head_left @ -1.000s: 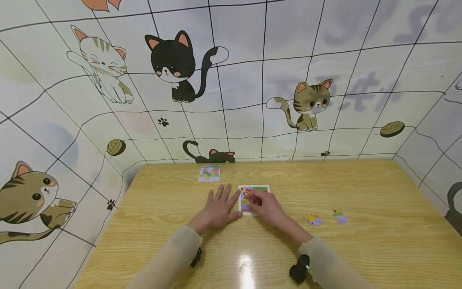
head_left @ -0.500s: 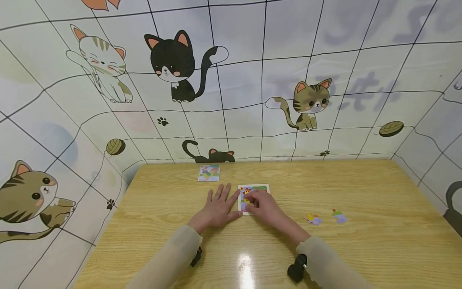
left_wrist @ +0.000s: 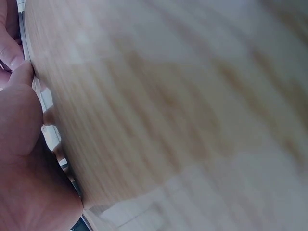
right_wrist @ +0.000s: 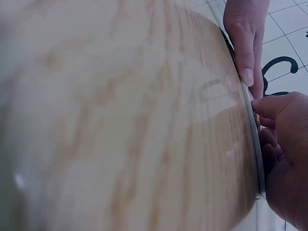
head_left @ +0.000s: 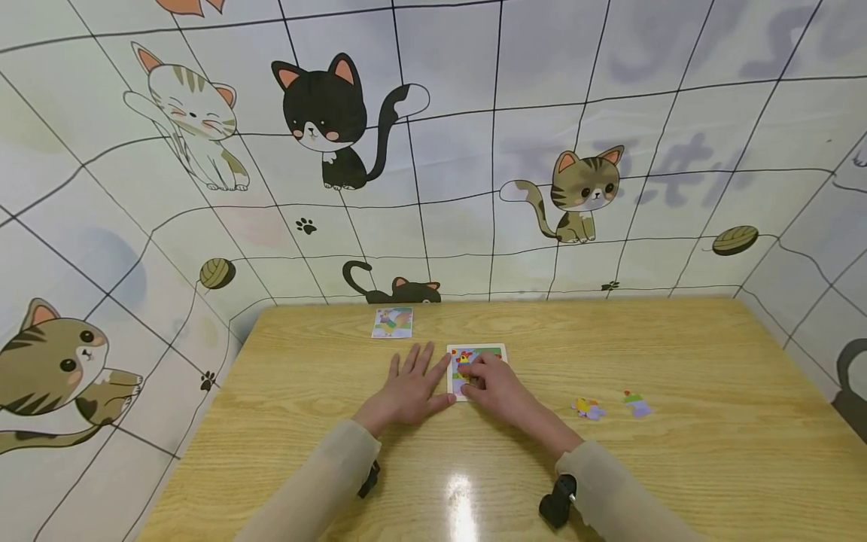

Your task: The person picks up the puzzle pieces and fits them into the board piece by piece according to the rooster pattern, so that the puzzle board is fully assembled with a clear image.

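A small white-framed jigsaw puzzle [head_left: 457,384] with a bright printed picture lies on the table between the hands, partly covered. My left hand [head_left: 409,393] lies with spread, straight fingers at its left side; index finger and thumb touch the frame. Over the puzzle, my right hand [head_left: 500,391] has curled fingers and thumb low on the picture, seeming to pinch a puzzle piece mostly hidden by them. An orange bit shows by those fingers in the right wrist view, where the right hand [right_wrist: 291,144] sits at the right edge. The left wrist view shows mostly tabletop.
Loose puzzle pieces [head_left: 588,409] lie right of the right forearm, with another piece [head_left: 637,404] farther right. A square picture card [head_left: 392,322] rests near the back edge of the wooden table [head_left: 305,376]. A cat-patterned cloth wall [head_left: 460,188] stands behind.
The right fingers have shifted slightly over the puzzle. The left hand stays in place, and the loose pieces and card have not moved.
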`<state>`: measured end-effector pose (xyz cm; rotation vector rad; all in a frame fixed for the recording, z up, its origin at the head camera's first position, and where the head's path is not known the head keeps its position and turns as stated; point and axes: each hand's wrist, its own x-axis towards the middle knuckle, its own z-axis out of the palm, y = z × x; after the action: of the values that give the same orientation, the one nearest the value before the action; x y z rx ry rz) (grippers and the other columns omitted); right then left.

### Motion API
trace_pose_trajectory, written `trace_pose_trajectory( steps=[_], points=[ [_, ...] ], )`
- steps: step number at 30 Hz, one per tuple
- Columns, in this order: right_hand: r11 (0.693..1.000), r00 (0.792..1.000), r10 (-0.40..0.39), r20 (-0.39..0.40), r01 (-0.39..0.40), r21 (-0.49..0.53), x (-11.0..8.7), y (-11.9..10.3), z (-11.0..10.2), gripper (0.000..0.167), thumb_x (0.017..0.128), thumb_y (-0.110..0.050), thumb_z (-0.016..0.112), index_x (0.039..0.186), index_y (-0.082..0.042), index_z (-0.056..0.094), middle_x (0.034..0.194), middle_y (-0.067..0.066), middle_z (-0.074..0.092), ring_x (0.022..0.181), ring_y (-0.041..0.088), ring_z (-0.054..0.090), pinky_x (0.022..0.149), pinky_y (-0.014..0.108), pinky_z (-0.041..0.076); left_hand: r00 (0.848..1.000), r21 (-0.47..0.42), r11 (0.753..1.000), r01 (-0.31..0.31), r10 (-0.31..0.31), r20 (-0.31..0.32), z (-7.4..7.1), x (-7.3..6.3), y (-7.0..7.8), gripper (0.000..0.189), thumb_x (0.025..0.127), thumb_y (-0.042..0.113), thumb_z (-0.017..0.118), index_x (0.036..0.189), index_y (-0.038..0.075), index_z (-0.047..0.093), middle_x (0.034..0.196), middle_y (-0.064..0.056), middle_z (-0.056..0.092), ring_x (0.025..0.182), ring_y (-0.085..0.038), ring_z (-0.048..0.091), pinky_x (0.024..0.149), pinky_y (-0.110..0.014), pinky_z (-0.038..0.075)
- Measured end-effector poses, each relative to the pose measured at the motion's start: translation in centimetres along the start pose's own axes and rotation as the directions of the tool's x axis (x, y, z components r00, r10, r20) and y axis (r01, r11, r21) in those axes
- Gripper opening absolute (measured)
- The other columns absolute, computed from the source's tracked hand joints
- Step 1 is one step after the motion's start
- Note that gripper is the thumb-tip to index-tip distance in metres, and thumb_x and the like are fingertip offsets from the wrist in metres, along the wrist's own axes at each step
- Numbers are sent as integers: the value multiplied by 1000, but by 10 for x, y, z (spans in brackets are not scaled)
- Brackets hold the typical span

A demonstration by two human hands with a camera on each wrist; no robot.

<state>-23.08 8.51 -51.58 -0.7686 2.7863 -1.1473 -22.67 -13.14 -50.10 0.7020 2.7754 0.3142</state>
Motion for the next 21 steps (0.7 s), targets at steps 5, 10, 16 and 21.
trace_pose_trajectory(
  steps=[5, 10, 16, 21],
  points=[
    [999, 1000, -30, 8, 30, -17, -1, 1, -1, 31, 92, -5, 74, 123, 0, 73, 97, 3, 55, 77, 12, 48, 66, 25, 44, 1000, -1, 1000, 1, -1, 0, 2, 2, -2, 77, 105, 59, 44, 166, 18, 20, 170, -19, 4, 155, -43, 0, 117, -69, 5],
    [999, 999, -44, -5, 44, -7, -2, 0, -1, 25, 93, -6, 75, 117, -1, 76, 99, 2, 57, 81, 13, 50, 68, 25, 44, 1000, -2, 1000, -6, 6, -17, 10, 6, -8, 78, 105, 60, 42, 166, 19, 17, 171, -19, 2, 155, -43, -2, 116, -70, 3],
    [997, 998, -66, -1, 66, -34, -2, -1, -2, 23, 94, -6, 75, 115, 0, 77, 100, 3, 57, 85, 16, 52, 69, 27, 44, 1000, -3, 1000, -14, 14, -22, 11, 5, -9, 79, 105, 63, 39, 167, 20, 15, 171, -18, 0, 155, -42, -3, 116, -70, 2],
    [996, 997, -78, 11, 79, -35, -2, -3, -3, 23, 94, -5, 73, 115, 3, 76, 102, 5, 57, 86, 17, 54, 69, 27, 45, 1000, -16, 1000, -21, 21, -15, 9, 5, -9, 79, 105, 62, 39, 167, 18, 16, 170, -20, 1, 155, -43, -3, 116, -71, 2]
  ],
)
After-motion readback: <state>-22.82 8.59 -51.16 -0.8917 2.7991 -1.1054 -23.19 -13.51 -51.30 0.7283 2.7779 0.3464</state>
